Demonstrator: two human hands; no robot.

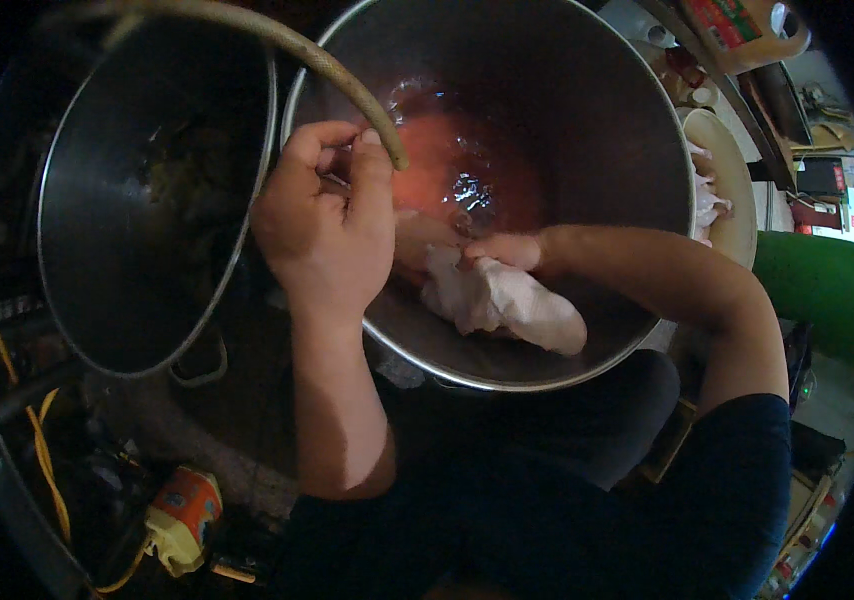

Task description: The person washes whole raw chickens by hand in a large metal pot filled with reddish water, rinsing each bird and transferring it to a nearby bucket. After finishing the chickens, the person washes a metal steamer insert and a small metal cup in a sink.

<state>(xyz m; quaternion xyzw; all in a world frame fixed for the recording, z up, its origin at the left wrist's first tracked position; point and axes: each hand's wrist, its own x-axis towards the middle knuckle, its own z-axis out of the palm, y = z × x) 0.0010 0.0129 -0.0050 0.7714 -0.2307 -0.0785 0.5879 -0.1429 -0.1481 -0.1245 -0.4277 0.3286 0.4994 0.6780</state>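
My left hand (337,217) is raised over the near left rim of a large metal pot (607,135), its fingers closed on a ribbed hose (329,71) near the hose's open end. Reddish water (442,165) with ripples and bubbles lies in the pot. My right hand (506,250) reaches in over the right rim and grips a pale, skin-on plucked poultry carcass (524,304), above the pot's near inner wall. The carcass hides part of my right fingers.
A second metal pot (127,315) stands at the left. At the right are a pale basin (738,195) holding plucked poultry, a green container (809,292) and a plastic jug (749,37). An orange and yellow package (187,510) lies at the lower left.
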